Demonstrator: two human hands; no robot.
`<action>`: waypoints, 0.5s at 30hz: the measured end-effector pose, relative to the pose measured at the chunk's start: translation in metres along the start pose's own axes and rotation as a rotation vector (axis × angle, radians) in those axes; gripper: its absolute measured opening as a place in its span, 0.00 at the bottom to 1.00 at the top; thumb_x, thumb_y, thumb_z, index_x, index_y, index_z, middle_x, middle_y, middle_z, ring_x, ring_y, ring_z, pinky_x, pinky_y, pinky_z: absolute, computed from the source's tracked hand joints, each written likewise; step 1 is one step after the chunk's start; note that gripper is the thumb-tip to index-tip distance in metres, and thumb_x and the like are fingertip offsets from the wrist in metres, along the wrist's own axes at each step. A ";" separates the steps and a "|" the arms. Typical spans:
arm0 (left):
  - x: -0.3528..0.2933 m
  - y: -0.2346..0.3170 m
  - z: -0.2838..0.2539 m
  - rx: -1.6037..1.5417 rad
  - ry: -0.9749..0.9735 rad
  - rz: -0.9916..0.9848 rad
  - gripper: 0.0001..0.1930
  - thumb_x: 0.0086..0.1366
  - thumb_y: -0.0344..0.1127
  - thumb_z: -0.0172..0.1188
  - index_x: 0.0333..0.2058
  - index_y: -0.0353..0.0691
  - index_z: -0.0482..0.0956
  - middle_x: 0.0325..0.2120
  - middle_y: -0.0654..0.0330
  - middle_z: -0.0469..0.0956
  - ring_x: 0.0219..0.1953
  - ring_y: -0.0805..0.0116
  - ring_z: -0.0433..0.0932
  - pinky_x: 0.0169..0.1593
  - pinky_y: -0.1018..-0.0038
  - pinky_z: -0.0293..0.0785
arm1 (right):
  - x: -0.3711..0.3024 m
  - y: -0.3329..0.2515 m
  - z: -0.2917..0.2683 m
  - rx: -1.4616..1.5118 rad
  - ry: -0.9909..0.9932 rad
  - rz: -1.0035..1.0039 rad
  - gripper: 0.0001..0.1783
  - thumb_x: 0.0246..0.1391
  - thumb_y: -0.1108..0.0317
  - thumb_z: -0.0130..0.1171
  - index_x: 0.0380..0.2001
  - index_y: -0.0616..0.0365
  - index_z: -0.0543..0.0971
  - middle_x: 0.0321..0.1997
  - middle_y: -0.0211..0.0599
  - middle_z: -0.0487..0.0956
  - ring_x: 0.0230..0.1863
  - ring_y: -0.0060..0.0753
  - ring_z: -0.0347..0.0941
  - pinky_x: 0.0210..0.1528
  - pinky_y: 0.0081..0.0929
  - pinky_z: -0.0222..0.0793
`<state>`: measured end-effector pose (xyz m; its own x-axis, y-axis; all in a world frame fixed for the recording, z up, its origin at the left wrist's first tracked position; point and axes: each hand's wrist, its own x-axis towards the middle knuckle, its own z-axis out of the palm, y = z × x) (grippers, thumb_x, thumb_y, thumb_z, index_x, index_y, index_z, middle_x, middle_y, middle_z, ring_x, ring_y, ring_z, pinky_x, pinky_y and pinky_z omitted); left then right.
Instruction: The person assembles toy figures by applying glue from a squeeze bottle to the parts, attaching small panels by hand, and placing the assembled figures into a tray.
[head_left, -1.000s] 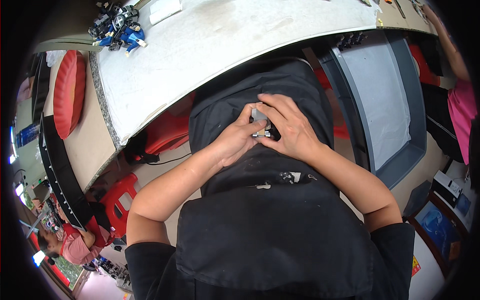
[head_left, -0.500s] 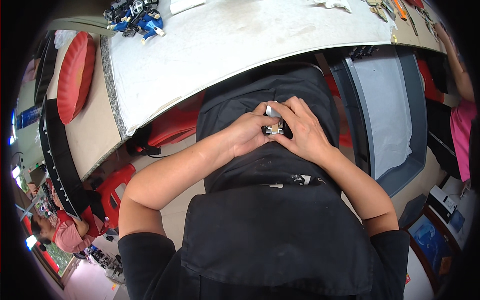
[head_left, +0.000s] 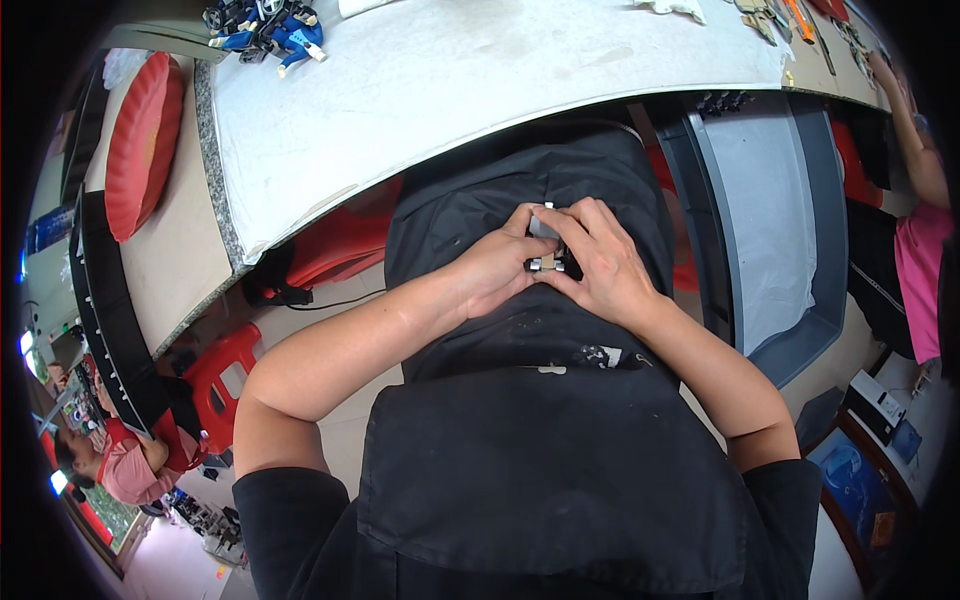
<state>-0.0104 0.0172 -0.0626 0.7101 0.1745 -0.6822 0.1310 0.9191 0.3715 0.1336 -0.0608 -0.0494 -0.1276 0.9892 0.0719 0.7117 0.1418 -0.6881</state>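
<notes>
Over my lap, both hands hold a small silver-and-black model part (head_left: 546, 265) with a tan patch at its lower end. My left hand (head_left: 497, 262) grips its left side, the thumb lying across its middle. From the right, my right hand (head_left: 612, 265) closes on it, with fingers over the top and the thumb near the lower end. Much of the part is hidden under the fingers. Beneath it spreads a black apron (head_left: 550, 470) with pale smudges.
A white-covered table (head_left: 450, 90) stands in front, bearing a pile of blue and black toy figures and parts (head_left: 268, 32). Tools (head_left: 803, 22) lie at far right. A grey tray (head_left: 775, 220) sits right, a red scalloped dish (head_left: 145, 145) left. Other people are on both sides.
My right fingers have shifted slightly over the part, covering more of its upper end. Both hands keep their grip; the whole view has moved a little.
</notes>
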 end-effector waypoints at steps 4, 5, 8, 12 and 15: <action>0.001 0.000 0.001 0.083 -0.023 -0.001 0.15 0.65 0.26 0.43 0.49 0.46 0.56 0.45 0.57 0.63 0.49 0.70 0.67 0.50 0.72 0.69 | -0.003 -0.003 -0.001 -0.012 0.061 -0.005 0.35 0.28 0.75 0.67 0.47 0.62 0.69 0.38 0.40 0.68 0.38 0.42 0.66 0.40 0.33 0.66; 0.000 -0.001 0.002 0.123 -0.017 0.008 0.16 0.65 0.27 0.43 0.50 0.47 0.56 0.45 0.57 0.62 0.49 0.71 0.67 0.50 0.72 0.69 | -0.004 -0.004 -0.001 -0.026 0.075 -0.019 0.36 0.28 0.75 0.67 0.48 0.62 0.69 0.39 0.41 0.68 0.39 0.42 0.66 0.40 0.33 0.66; -0.006 -0.001 0.007 0.200 0.000 0.069 0.17 0.66 0.28 0.42 0.52 0.50 0.55 0.45 0.59 0.62 0.49 0.71 0.66 0.51 0.72 0.67 | -0.004 -0.003 0.002 -0.051 0.113 -0.052 0.36 0.28 0.75 0.67 0.48 0.63 0.69 0.40 0.41 0.68 0.39 0.43 0.66 0.42 0.33 0.65; -0.010 -0.001 0.009 0.208 0.016 0.097 0.17 0.67 0.29 0.42 0.52 0.52 0.54 0.47 0.59 0.61 0.50 0.71 0.65 0.51 0.73 0.66 | -0.003 -0.006 0.000 -0.095 0.124 -0.086 0.35 0.30 0.74 0.66 0.48 0.62 0.68 0.43 0.41 0.68 0.44 0.44 0.66 0.46 0.36 0.63; -0.010 0.001 0.010 0.190 0.014 0.088 0.17 0.67 0.29 0.41 0.53 0.53 0.54 0.48 0.59 0.61 0.51 0.70 0.65 0.52 0.72 0.65 | -0.001 -0.007 -0.001 -0.150 0.127 -0.112 0.36 0.30 0.74 0.66 0.49 0.62 0.68 0.44 0.41 0.68 0.46 0.45 0.65 0.46 0.35 0.63</action>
<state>-0.0102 0.0127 -0.0492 0.7152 0.2571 -0.6499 0.1984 0.8170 0.5414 0.1294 -0.0632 -0.0435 -0.1306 0.9623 0.2387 0.7936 0.2458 -0.5565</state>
